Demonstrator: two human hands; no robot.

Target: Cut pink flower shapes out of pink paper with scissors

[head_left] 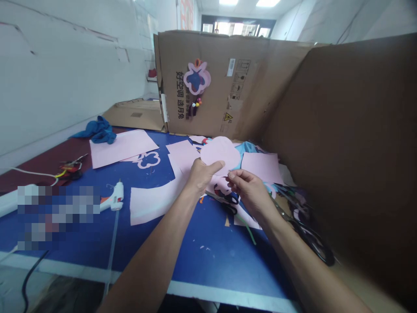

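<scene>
A round piece of pale pink paper is held up over the blue table. My left hand grips its lower left part, with the thumb lying across the front. Close to the lower right edge of the paper, my right hand has its fingertips pinched together; what they hold, if anything, is too small to tell. Scissors with dark handles lie on the table just below my hands. Sheets of pink paper lie around them, partly hidden by my left forearm.
A white glue gun stands at the left. Behind it are a pink flower outline and a blue cloth. Large dark-handled shears lie right of my right forearm. Cardboard walls the back and right; a flower decoration hangs there.
</scene>
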